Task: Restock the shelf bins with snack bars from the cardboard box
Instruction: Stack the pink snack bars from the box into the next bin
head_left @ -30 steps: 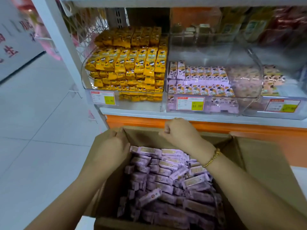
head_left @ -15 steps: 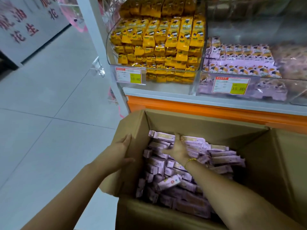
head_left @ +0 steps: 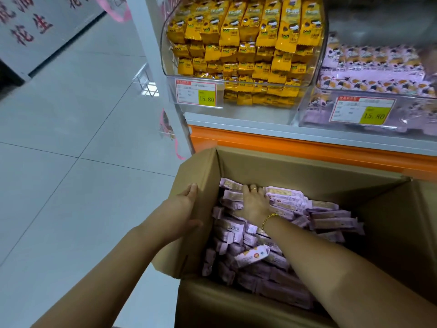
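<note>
My right hand [head_left: 254,202] lies spread on the bars [head_left: 331,218], which run crosswise beneath it, gripping none; my left hand [head_left: 183,209] presses flat on the box flap [head_left: 201,171].

light: even, soft indoor | glare: bins [head_left: 238,86] | box interior [head_left: 390,209] dim | edges warped, blurry

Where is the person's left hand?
In the head view, the left hand presses the left flap of the cardboard box, beside the right hand lying on the purple snack bars.
</note>
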{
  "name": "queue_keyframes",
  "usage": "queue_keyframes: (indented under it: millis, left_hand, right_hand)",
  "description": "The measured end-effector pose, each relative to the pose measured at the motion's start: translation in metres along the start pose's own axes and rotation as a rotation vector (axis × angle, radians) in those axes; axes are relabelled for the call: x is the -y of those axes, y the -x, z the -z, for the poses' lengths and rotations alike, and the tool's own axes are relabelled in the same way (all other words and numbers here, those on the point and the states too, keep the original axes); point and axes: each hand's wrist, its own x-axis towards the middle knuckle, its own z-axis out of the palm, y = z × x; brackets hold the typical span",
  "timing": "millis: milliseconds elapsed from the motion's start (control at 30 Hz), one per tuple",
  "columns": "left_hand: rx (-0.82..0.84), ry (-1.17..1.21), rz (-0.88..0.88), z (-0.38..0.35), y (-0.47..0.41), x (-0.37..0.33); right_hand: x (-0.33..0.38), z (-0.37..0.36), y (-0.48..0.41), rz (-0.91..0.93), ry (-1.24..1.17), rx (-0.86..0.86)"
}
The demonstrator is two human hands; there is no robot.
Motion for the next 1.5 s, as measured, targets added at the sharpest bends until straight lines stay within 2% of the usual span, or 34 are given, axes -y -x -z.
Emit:
queue_keyframes:
  millis: [133,367,433,533,600,667,767,833,933,1100,1167,1300,1433,1500]
  left_hand:
    - [0.003,-0.028,0.001,0.006,0.002,-0.005]
    - [0.026,-0.015,0.024,0.008,0.002,-0.008]
    - [0.015,-0.016,0.031,0.01,0.003,-0.01]
    - [-0.059,0.059,0.054,0.014,0.002,-0.017]
    - [-0.156,0.209,0.044,0.018,0.0,-0.023]
    - [-0.184,0.403,0.033,0.023,-0.003,-0.033]
    - [-0.094,0.737,-0.015,0.032,-0.002,-0.055]
    - [0.007,1.025,-0.081,0.037,0.002,-0.074]
    - [0.005,1.286,-0.212,0.047,0.007,-0.103]
    - [-0.068,1.491,-0.256,0.065,0.004,-0.129]
    - [-0.083,1.525,-0.243,0.071,0.003,-0.141]
    - [-0.1,1.5,-0.277,0.079,0.003,-0.164]
    - [-0.141,1.469,-0.302,0.086,0.003,-0.179]
    - [-0.103,1.441,-0.352,0.093,0.002,-0.182]
  right_hand:
    - [0.0,0.002,0.0,0.117,0.108,0.035]
    - [-0.016,0.008,0.005,0.12,0.178,-0.001]
    - [-0.023,0.015,0.009,0.091,0.116,0.026]
    - [-0.032,0.039,0.026,-0.018,-0.263,0.041]
    - [-0.035,0.065,0.044,-0.1,-0.695,0.102]
    - [-0.031,0.095,0.067,-0.142,-1.183,0.248]
    - [-0.025,0.131,0.095,-0.011,-1.646,0.398]
    - [-0.02,0.15,0.108,0.107,-1.714,0.433]
    - [-0.016,0.178,0.13,0.157,-1.649,0.323]
    - [-0.023,0.205,0.162,0.15,-1.354,-0.117]
    - [-0.026,0.212,0.171,0.146,-1.352,-0.265]
    - [-0.036,0.224,0.183,0.125,-1.407,-0.445]
    - [-0.046,0.232,0.19,0.185,-1.274,-0.537]
    - [-0.049,0.236,0.19,0.216,-1.28,-0.555]
